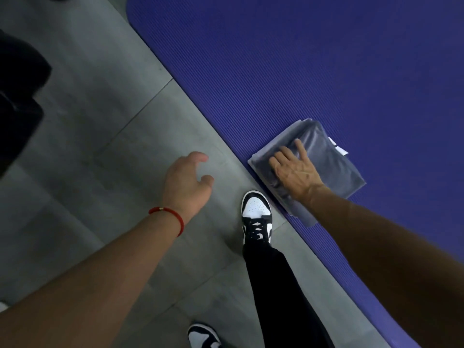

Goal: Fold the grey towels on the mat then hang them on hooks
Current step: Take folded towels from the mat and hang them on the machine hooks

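Because the right hand (pixel 295 169) only presses flat on the folded grey towel (pixel 329 159) at the mat (pixel 276 71) edge — left hand (pixel 187 179) loosely open, empty — lifting 1-handed could undo the folds.

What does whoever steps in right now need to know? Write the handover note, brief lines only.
Right hand: palm down, fingers spread flat on the folded grey towel; pressing, not gripping.
Left hand: empty, fingers loosely curled, hanging over the grey tiled floor, touching nothing.
Towel: folded into a compact rectangle with a white tag at its far edge, lying at the near edge of the purple mat. It looks like stacked layers; whether one towel or more, I cannot tell.
Done: folding appears finished.
Left: pick the towel up and hang it. No hooks are in view.
A sneaker stands on the floor beside the mat edge.
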Action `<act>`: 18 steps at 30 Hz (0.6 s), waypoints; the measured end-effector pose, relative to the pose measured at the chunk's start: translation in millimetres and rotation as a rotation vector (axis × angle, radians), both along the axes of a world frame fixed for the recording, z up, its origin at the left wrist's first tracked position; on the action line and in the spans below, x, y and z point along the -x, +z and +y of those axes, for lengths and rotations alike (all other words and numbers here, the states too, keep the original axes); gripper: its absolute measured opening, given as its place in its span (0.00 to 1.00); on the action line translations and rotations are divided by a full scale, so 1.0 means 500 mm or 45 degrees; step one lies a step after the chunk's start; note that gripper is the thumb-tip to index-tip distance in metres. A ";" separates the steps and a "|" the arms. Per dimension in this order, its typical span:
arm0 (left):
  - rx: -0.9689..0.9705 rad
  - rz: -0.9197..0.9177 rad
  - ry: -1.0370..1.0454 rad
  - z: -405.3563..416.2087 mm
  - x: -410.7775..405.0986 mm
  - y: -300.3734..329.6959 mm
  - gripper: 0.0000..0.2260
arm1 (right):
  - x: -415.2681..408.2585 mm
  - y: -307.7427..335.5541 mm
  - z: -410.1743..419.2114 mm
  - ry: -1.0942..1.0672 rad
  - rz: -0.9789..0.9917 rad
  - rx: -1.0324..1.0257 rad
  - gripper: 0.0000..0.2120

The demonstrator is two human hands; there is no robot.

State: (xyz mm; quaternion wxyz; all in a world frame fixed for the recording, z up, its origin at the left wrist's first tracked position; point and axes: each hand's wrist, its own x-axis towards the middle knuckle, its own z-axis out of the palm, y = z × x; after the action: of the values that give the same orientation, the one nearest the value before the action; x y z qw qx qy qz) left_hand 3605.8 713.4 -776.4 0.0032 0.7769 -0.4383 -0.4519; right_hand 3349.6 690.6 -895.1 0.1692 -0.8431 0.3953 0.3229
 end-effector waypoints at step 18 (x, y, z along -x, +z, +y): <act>0.367 0.150 -0.233 0.096 -0.046 0.617 0.24 | -0.117 0.732 0.035 -0.353 -0.825 0.131 0.14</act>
State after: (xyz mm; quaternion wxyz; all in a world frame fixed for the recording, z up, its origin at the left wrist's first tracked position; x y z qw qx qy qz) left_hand 3629.0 761.6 -467.7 0.0990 0.6974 -0.5664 -0.4277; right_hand 3408.1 708.0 -529.3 0.2852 -0.8475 0.4476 -0.0076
